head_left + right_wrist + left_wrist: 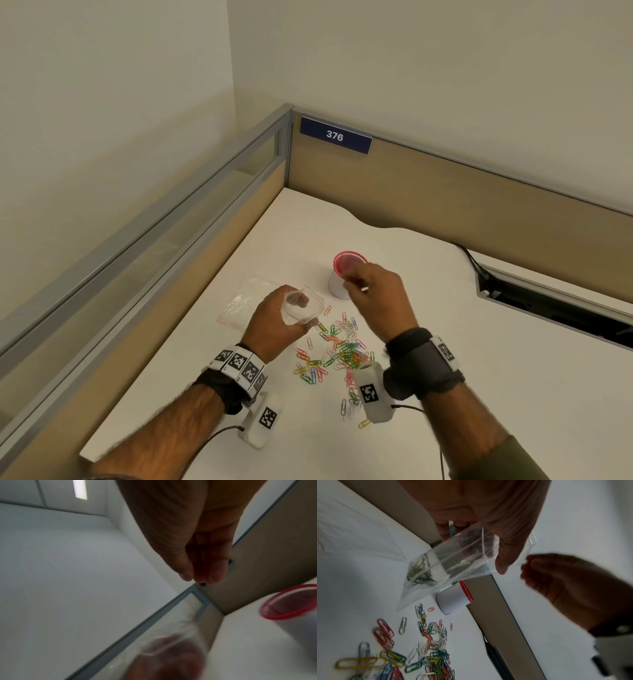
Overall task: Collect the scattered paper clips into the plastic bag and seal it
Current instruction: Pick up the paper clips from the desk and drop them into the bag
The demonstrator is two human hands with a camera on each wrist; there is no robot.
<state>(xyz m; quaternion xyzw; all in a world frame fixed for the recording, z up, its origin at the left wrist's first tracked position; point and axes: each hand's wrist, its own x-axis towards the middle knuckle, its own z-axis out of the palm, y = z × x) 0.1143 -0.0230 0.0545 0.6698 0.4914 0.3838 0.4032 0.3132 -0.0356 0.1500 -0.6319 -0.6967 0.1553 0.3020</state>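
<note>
Several coloured paper clips (342,353) lie scattered on the white desk (479,394) between my forearms; the left wrist view shows the same paper clips (433,649). My left hand (305,313) holds a small clear plastic bag (303,305) above the desk with its mouth spread. The bag (423,572) holds several green and yellow clips at its bottom, with my thumb (503,555) on its wall. My right hand (352,281) hovers just right of the bag's mouth. In the right wrist view its fingers (216,572) are straight and close to the thumb, with no clip showing.
A white cup with a red rim (342,281) stands just behind my right hand. A second clear bag (246,301) lies flat on the desk to the left. Tan partition walls (445,192) close the back and left. A cable slot (548,308) opens at the right.
</note>
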